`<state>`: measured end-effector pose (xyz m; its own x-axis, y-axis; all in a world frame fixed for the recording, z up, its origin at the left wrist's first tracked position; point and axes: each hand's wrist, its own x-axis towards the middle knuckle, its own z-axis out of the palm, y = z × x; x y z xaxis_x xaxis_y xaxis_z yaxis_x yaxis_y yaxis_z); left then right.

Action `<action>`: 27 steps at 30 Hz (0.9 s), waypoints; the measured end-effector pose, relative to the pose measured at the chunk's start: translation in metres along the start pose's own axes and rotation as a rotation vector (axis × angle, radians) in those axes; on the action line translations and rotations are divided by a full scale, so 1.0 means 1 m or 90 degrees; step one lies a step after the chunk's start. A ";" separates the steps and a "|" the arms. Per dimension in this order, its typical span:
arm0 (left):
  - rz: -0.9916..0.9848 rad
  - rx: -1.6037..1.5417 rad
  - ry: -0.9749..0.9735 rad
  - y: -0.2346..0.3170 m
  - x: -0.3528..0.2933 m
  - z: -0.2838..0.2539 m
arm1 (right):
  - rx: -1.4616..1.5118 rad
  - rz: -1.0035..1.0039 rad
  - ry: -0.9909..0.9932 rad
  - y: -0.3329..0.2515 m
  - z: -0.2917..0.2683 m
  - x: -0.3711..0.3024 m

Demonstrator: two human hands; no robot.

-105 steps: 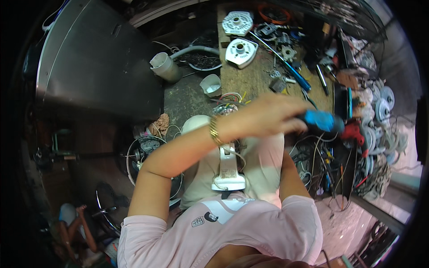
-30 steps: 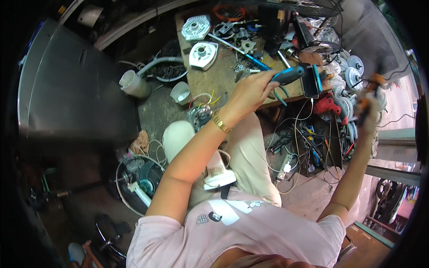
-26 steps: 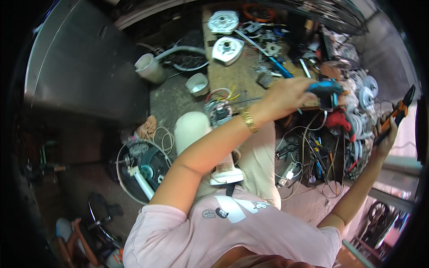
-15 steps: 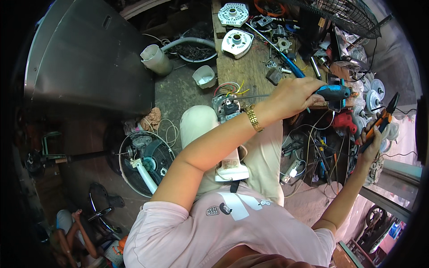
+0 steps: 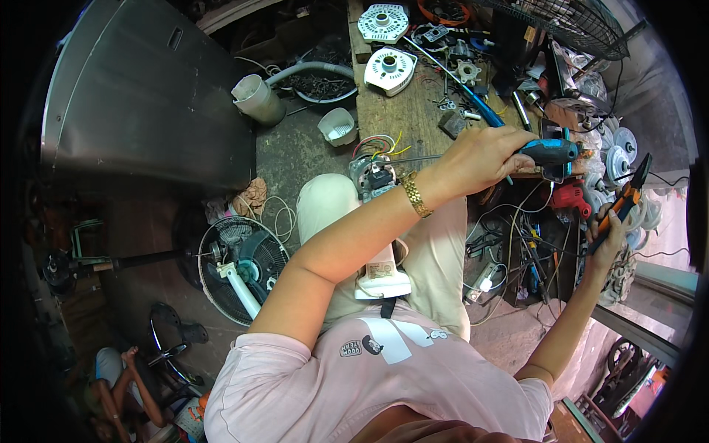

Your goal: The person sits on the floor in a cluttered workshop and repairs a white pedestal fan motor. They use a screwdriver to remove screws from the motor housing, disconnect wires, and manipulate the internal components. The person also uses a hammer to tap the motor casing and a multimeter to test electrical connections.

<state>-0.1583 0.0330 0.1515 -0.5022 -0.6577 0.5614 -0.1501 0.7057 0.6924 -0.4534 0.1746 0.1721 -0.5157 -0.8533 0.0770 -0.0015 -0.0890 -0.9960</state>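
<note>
Head view: a blue-handled tool point(image 5: 548, 151) was held tight in the left hand point(image 5: 480, 156), over the wooden table point(image 5: 402, 114). Orange-handled pliers point(image 5: 626, 201) were gripped by the right hand point(image 5: 605, 235), off to the side. A motor with coloured wires point(image 5: 373, 173) was rested on the knee. Probably the hard, round motor was being taken apart; careful aiming would be needed next.

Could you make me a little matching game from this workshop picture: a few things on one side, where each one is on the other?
Things:
1. blue-handled tool
2. orange-handled pliers
3. white motor cover
4. fan guard

Places:
A. on the wooden bench
B. in the left hand
C. on the floor
D. in the right hand

Pairs: 1-B, 2-D, 3-A, 4-C
</note>
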 end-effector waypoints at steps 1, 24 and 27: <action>0.000 -0.003 -0.001 0.000 0.000 0.000 | -0.001 0.000 -0.002 0.000 0.001 0.000; -0.003 -0.028 -0.051 -0.001 0.000 -0.004 | -0.031 0.010 -0.008 -0.002 0.017 -0.004; -0.003 -0.040 -0.075 0.000 0.000 -0.006 | -0.060 0.005 -0.014 -0.009 0.026 -0.004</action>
<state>-0.1533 0.0315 0.1536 -0.5984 -0.6233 0.5033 -0.1018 0.6823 0.7239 -0.4290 0.1657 0.1815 -0.4974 -0.8647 0.0690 -0.0785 -0.0344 -0.9963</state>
